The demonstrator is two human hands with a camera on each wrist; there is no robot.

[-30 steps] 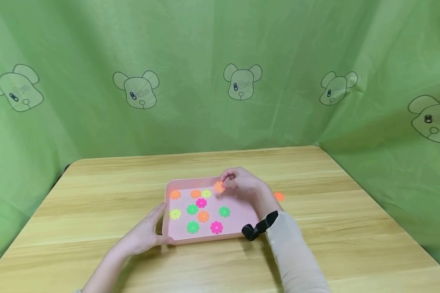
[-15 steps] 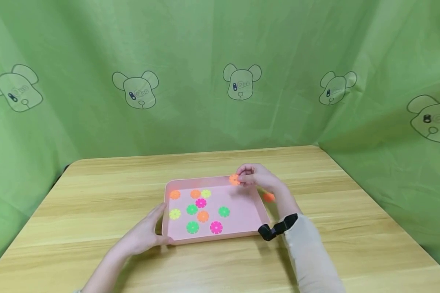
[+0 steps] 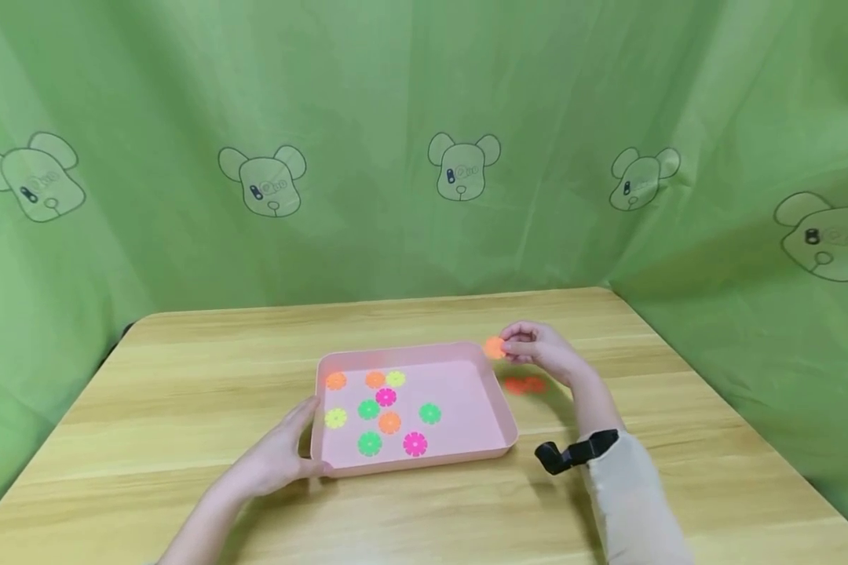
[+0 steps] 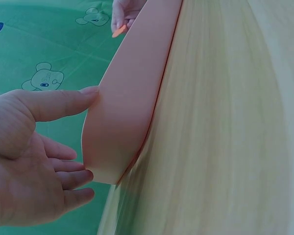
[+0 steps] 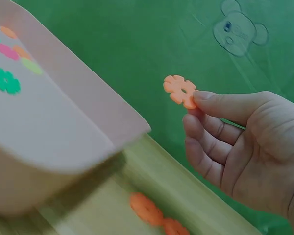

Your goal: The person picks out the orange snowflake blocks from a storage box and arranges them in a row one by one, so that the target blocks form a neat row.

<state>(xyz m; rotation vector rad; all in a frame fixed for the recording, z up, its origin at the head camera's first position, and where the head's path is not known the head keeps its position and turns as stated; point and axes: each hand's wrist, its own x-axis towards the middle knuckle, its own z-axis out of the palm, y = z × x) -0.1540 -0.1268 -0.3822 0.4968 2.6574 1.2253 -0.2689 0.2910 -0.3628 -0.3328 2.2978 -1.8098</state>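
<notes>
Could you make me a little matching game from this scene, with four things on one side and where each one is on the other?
Things:
1. orange flower piece
2. pink tray
3. left hand
4. two orange pieces

Places:
A. against the tray's near left corner
B. on the table, right of the tray
C. pinched in the right hand, off the table
D. on the wooden table, holding coloured pieces

Pairs: 1-C, 2-D, 3-A, 4-B

One pink plastic tray [image 3: 495,416] holds eight flower-shaped plastic discs: three orange [image 3: 335,381], two green [image 3: 369,444], two pink [image 3: 414,444], two yellow [image 3: 335,418]... counted again, nine; beyond it lie two orange discs on the wooden table [image 3: 524,385], below one pinched orange disc [image 3: 493,348].
</notes>
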